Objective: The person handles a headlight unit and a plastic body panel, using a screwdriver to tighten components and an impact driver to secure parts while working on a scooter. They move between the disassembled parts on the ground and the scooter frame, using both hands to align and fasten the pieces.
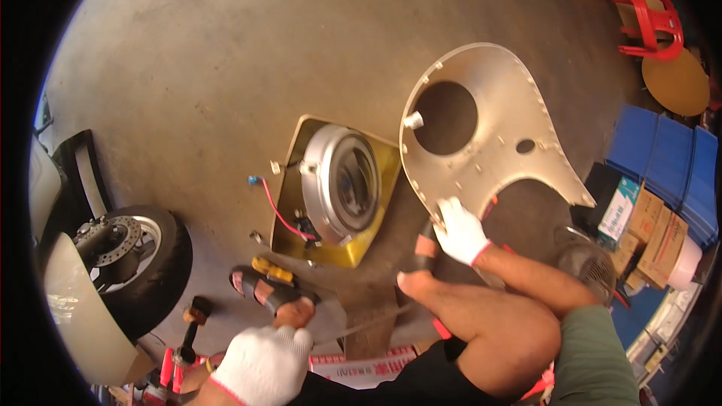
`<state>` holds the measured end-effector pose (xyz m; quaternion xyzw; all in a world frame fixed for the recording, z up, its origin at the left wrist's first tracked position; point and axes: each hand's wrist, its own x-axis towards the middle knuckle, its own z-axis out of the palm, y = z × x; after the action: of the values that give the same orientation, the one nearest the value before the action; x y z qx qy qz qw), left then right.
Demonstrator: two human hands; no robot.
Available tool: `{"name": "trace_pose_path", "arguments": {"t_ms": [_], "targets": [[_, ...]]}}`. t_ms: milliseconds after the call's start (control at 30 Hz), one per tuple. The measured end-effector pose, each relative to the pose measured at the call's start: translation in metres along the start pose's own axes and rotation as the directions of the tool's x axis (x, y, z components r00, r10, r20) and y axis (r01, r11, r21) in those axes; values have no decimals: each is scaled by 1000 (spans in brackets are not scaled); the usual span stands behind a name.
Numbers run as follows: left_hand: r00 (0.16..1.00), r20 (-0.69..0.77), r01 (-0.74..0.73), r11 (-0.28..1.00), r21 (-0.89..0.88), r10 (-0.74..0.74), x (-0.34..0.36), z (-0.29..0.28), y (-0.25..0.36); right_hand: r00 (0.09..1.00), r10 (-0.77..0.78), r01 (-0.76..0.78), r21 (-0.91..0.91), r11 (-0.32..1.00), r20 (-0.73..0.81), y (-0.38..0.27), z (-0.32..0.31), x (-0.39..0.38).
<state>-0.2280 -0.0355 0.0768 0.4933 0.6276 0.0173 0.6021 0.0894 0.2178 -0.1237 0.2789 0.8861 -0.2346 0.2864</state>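
Observation:
My right hand (460, 234), in a white glove with a red cuff, grips the lower left edge of a champagne-coloured curved plastic body panel (500, 116). The panel shows its inner side, with a large round hole, a small oval hole and clips along its rim. My left hand (263, 365), gloved the same way, is low at the left near my leg, fingers curled under; anything within them is hidden. Between the panel and my left foot, a round silver headlamp (338, 184) sits in a gold-coloured tray-like housing (352, 254). A pink wire (272, 209) with a blue plug hangs out of it.
A yellow-handled tool (272, 271) lies beside my left sandal (267, 293). At the left stand a wheel (162, 271) with a brake disc and a pale body panel (83, 316). Boxes (653, 244), blue bins (662, 165) and a red plastic stool (639, 19) are at the right.

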Motion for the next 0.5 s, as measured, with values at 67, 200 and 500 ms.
{"name": "trace_pose_path", "arguments": {"t_ms": [67,200,500], "targets": [[1000,-5,-20,997,-75,20,2,21,-7,999,-8,11,76,997,-32,9,-6,-4],[992,63,113,982,-148,-105,3,60,4,994,87,-80,112,991,-59,17,-60,-29],[845,-389,93,818,-568,-366,-62,99,119,855,518,-215,886,411,-33,140,-315,-133]]}}
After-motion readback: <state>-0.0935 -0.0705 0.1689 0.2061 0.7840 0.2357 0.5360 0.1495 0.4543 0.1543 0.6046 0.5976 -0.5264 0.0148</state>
